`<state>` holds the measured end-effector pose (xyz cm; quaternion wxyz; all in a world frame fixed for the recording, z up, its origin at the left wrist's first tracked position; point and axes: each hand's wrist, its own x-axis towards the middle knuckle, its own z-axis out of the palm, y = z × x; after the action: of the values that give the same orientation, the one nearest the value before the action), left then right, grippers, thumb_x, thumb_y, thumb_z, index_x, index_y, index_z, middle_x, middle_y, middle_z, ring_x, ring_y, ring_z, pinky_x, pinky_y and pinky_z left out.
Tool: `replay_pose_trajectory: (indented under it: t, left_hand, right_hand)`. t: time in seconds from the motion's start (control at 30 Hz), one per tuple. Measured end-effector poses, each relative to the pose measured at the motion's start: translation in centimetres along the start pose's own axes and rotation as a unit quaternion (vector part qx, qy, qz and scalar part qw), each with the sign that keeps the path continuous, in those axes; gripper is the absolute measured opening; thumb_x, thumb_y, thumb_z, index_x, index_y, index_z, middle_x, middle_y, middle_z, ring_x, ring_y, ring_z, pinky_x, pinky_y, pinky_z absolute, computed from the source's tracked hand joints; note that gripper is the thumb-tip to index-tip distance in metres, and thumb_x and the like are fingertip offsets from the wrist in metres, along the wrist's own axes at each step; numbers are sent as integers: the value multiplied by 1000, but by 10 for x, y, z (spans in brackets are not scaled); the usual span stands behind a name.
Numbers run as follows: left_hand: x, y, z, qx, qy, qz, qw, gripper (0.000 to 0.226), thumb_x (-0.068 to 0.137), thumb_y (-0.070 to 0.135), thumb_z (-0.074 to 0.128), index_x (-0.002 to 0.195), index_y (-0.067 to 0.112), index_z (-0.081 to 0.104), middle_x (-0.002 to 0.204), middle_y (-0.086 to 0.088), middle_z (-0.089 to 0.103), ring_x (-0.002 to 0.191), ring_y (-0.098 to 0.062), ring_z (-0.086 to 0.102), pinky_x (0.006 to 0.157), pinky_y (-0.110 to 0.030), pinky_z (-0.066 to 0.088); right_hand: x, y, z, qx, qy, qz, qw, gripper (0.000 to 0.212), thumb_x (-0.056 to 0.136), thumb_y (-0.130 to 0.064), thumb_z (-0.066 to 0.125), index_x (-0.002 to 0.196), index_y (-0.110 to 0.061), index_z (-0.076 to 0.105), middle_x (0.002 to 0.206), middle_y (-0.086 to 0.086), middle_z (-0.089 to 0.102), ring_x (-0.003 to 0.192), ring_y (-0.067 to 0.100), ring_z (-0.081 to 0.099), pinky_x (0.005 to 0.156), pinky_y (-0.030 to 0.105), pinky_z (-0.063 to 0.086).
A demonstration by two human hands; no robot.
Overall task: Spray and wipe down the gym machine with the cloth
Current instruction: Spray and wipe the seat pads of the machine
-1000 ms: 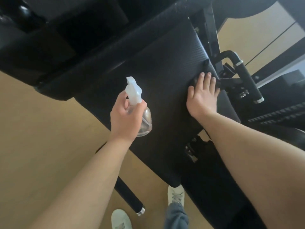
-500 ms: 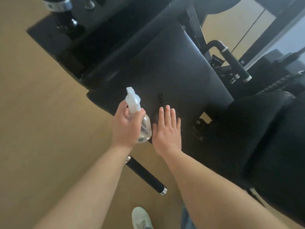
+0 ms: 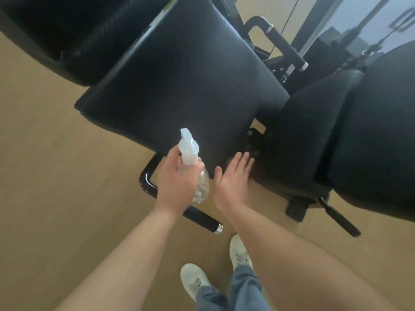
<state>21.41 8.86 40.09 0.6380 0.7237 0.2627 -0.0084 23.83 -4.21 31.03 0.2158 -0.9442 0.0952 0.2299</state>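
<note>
Gym machine's textured black pad [image 3: 184, 86] has flat right hand [image 3: 233, 180] at its edge; left hand [image 3: 177, 180] grips clear spray bottle [image 3: 189, 151]

Gym, padded machine seat [image 3: 184, 86], black handles [image 3: 285, 47]

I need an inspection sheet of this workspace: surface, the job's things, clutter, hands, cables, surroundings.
Surface: black textured pad of the machine.
Job's things: clear spray bottle; cloth not clearly visible, perhaps under the right hand.
Clutter: nothing seen.
Hands: left hand grips the spray bottle; right hand is flat with straight fingers at the pad's near corner.
Cables: thin machine cable, upper right.
Surroundings: tan floor; black handle with chrome end; second pad at right.
</note>
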Motion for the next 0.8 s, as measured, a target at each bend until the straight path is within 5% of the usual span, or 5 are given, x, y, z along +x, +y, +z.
replay_pose_trajectory:
  t: [0.13,0.27,0.4,0.53,0.8]
  left_hand:
    - [10,-1,1,8,11,13,1000,30,85,27,66,114,35,61,104,4,71,99,-9,68,90,-27,53]
    - [14,-1,5,19,23,-5,1000,32,85,33,63,117,34,61,106,6,71,95,-4,66,88,-27,51]
    - [13,0,11,24,19,-14,999,34,87,33,63,120,31,61,109,5,71,94,-4,65,89,-28,52]
    - [20,4,9,5,26,11,1000,37,90,25,64,126,20,61,110,-2,70,96,-9,67,80,-16,52]
    - [43,7,-10,-44,80,35,995,33,92,10,60,124,15,58,110,-16,68,94,-15,69,79,-24,55]
  right_hand:
    - [20,-7,1,-106,21,-198,974,77,100,-57,-11,164,-15,-13,171,7,-26,155,25,-31,126,43,-18]
    - [23,38,12,-72,30,-226,971,65,110,-49,9,167,-22,-8,170,-9,-26,153,8,-33,123,33,-23]
    - [14,45,14,-56,10,-188,980,67,107,-47,11,165,-18,-6,170,-3,-22,154,16,-31,128,39,-11]
    - [15,39,6,-158,23,-356,921,57,111,-45,9,164,-24,7,173,-1,1,159,23,-13,129,50,-2]
    - [38,-13,2,-228,13,-464,856,65,104,-34,22,168,-26,10,176,-2,-2,155,23,-25,126,55,-13]
